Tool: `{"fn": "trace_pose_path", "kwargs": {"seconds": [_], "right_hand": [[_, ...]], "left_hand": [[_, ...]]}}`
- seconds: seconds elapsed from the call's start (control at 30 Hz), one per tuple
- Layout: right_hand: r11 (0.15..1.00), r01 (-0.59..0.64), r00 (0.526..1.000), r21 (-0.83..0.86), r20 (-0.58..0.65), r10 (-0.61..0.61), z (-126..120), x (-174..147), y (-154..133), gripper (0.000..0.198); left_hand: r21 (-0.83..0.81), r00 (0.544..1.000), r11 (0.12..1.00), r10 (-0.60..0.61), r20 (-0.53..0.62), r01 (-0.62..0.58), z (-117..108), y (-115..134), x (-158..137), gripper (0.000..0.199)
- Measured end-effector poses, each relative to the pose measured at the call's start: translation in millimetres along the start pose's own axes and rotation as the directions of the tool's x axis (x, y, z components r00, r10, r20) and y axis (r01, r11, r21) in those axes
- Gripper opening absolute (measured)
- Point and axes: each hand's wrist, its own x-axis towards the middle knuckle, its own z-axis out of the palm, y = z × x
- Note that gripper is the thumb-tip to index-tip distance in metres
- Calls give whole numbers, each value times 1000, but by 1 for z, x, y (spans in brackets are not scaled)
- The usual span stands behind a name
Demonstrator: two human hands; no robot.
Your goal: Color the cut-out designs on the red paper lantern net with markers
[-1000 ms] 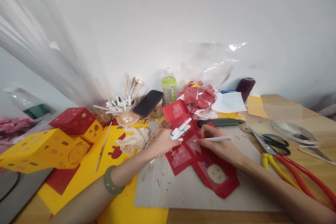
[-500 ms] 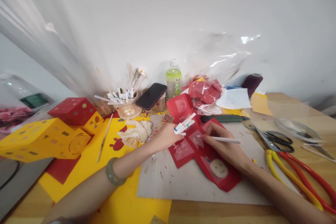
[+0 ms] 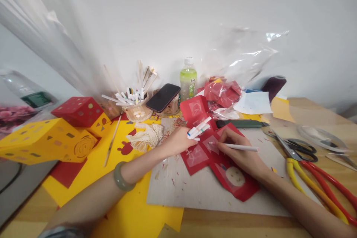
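My left hand point(image 3: 181, 140) is closed around several white marker pens point(image 3: 199, 129), their ends fanning out to the right over red card. In my right hand point(image 3: 235, 148) is one white marker pen point(image 3: 245, 148), its tip down on a translucent square in the middle of the red cut-out card point(image 3: 192, 164). That card is cross-shaped, with panels bearing pale patches. White character-like strokes show on its left panel, and a cream round face-like shape point(image 3: 235, 176) sits on its lower right panel. Under the card lies a grey-white board point(image 3: 173, 193) dotted with red scraps.
Yellow paper point(image 3: 131, 212), lace point(image 3: 146, 137) and decorated boxes point(image 3: 36, 139) lie left. Behind are a pen basket point(image 3: 137, 112), a phone point(image 3: 163, 97), a bottle point(image 3: 188, 80) and a green box cutter point(image 3: 242, 124). Black scissors point(image 3: 301, 150) and red-and-yellow-handled scissors point(image 3: 329, 178) lie right.
The whole view has shifted slightly. Both hands keep their grips, and the pen tip stays on about the same spot of the red card.
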Motion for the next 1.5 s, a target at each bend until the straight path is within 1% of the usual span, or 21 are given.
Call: {"fn": "trace_pose_path", "kwargs": {"seconds": [0.07,0.17,0.27,0.47,0.6,0.7,0.9,1.07,1.23,1.37,1.5], "right_hand": [[999,-19,1000,41,-6,20,0,0,1,19],[991,-47,997,123,-51,54,-2,0,1,19],[983,-34,995,179,-89,51,-3,0,0,19],[998,-7,1000,68,5,7,0,0,0,19],[1000,14,1000,18,18,-15,1,-1,0,21],[1000,8,1000,-17,8,-8,1,-1,0,21],[1000,8,1000,-29,4,-8,0,-1,-1,20],[1000,0,1000,3,18,0,1,0,1,20],[1000,-3,1000,-21,18,4,1,-1,1,20],[1000,-1,999,-23,50,2,1,0,0,20],[1000,2,999,-25,42,-1,1,0,0,20]], "left_hand": [[3,1000,1000,0,-1,0,0,0,-1,12],[0,1000,1000,-3,1,3,0,0,-1,11],[-6,1000,1000,-6,8,6,0,-1,-2,13],[9,1000,1000,-2,-9,2,1,-3,-1,14],[21,1000,1000,-1,-11,1,1,-3,0,13],[28,1000,1000,-8,-5,8,0,-2,-1,13],[29,1000,999,-19,11,18,0,0,-1,13],[28,999,999,-29,22,28,-1,-1,-1,13],[26,999,999,-45,29,44,-1,0,-1,13],[24,999,999,-42,34,42,-1,0,-1,13],[28,999,999,-37,27,37,0,-1,0,12]]}}
